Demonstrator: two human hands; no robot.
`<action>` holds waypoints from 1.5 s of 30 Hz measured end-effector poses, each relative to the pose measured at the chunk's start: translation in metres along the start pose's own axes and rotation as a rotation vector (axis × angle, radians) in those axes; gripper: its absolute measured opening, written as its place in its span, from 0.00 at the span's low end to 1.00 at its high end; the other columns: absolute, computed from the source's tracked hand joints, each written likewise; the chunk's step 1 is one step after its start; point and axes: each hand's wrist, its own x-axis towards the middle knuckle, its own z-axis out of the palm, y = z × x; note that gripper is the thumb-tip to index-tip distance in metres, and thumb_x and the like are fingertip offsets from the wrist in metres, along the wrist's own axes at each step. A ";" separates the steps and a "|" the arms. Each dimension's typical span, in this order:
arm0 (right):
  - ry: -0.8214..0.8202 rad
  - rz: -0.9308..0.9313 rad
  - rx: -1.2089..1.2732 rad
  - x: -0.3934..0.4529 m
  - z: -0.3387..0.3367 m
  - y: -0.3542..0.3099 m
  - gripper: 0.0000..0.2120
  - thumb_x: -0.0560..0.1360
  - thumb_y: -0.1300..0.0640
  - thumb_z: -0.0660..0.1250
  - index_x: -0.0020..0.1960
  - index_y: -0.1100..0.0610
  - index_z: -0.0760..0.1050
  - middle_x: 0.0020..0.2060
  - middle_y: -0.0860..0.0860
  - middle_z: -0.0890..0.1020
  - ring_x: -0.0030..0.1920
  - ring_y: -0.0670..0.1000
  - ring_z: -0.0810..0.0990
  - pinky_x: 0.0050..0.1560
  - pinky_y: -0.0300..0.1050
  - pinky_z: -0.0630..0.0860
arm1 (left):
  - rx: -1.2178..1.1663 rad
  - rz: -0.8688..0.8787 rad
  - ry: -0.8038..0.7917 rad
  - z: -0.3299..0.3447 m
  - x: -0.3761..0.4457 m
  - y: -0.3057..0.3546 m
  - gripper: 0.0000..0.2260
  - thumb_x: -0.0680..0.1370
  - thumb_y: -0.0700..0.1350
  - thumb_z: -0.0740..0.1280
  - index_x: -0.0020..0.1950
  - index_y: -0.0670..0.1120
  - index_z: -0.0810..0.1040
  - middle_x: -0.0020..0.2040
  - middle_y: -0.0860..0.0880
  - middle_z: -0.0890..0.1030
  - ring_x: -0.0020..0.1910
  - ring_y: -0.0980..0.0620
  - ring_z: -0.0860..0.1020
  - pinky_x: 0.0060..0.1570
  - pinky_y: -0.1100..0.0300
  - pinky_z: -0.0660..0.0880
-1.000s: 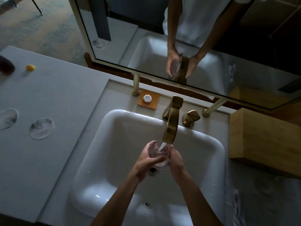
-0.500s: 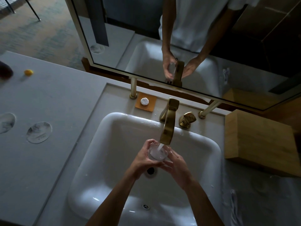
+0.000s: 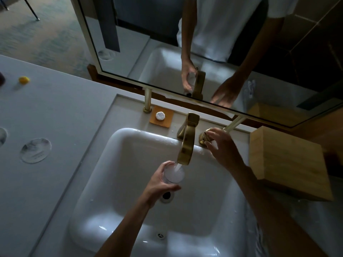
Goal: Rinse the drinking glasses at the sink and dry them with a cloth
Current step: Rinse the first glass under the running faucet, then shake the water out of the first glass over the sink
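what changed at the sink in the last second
The right hand let go of the glass and moved up and right to the faucet handle, fingers on it. The left hand kept its grip on the glass under the running spout.
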 end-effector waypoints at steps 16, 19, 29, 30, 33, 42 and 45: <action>-0.200 -0.436 -0.402 0.050 0.012 0.038 0.26 0.68 0.62 0.78 0.64 0.66 0.77 0.50 0.58 0.83 0.47 0.57 0.82 0.51 0.51 0.81 | 0.011 -0.062 0.032 0.000 0.005 -0.003 0.40 0.60 0.37 0.81 0.70 0.47 0.70 0.66 0.41 0.77 0.66 0.41 0.76 0.69 0.44 0.73; -0.175 -0.096 -0.222 0.040 0.025 0.032 0.25 0.78 0.57 0.66 0.73 0.63 0.67 0.58 0.58 0.79 0.55 0.58 0.74 0.59 0.52 0.74 | 0.007 -0.064 0.041 0.000 0.004 -0.005 0.39 0.60 0.36 0.81 0.69 0.47 0.71 0.65 0.40 0.78 0.66 0.40 0.76 0.70 0.44 0.72; 0.033 0.361 0.391 0.009 0.011 0.002 0.21 0.80 0.60 0.64 0.72 0.59 0.69 0.62 0.61 0.80 0.59 0.57 0.81 0.59 0.52 0.80 | 0.027 -0.035 0.057 -0.006 -0.010 -0.008 0.38 0.60 0.41 0.82 0.68 0.52 0.73 0.63 0.45 0.80 0.64 0.44 0.79 0.67 0.46 0.76; 0.071 0.368 0.373 -0.001 0.012 0.000 0.20 0.80 0.62 0.64 0.72 0.60 0.69 0.59 0.61 0.81 0.51 0.55 0.83 0.51 0.44 0.82 | 0.029 -0.029 0.056 -0.008 -0.012 -0.008 0.38 0.60 0.42 0.83 0.68 0.52 0.73 0.63 0.45 0.80 0.63 0.44 0.79 0.66 0.47 0.76; 0.115 0.419 0.433 -0.043 0.019 -0.018 0.15 0.80 0.64 0.63 0.66 0.61 0.74 0.48 0.59 0.83 0.35 0.48 0.79 0.36 0.31 0.77 | 0.006 -0.013 0.047 -0.012 -0.018 -0.007 0.37 0.61 0.40 0.83 0.67 0.50 0.73 0.62 0.44 0.81 0.62 0.44 0.80 0.65 0.49 0.77; -0.339 0.506 1.401 -0.127 0.050 -0.108 0.22 0.75 0.74 0.63 0.67 0.59 0.71 0.61 0.54 0.82 0.60 0.51 0.81 0.55 0.44 0.79 | -0.083 0.012 -0.059 -0.012 -0.038 0.007 0.37 0.62 0.36 0.81 0.68 0.46 0.72 0.63 0.41 0.81 0.60 0.41 0.81 0.60 0.44 0.78; -0.281 0.431 1.339 -0.139 0.048 -0.116 0.28 0.70 0.68 0.69 0.67 0.51 0.73 0.64 0.50 0.81 0.65 0.49 0.78 0.61 0.47 0.78 | -0.083 0.031 -0.077 -0.013 -0.048 0.014 0.37 0.64 0.33 0.79 0.70 0.47 0.71 0.65 0.41 0.80 0.61 0.44 0.81 0.58 0.48 0.80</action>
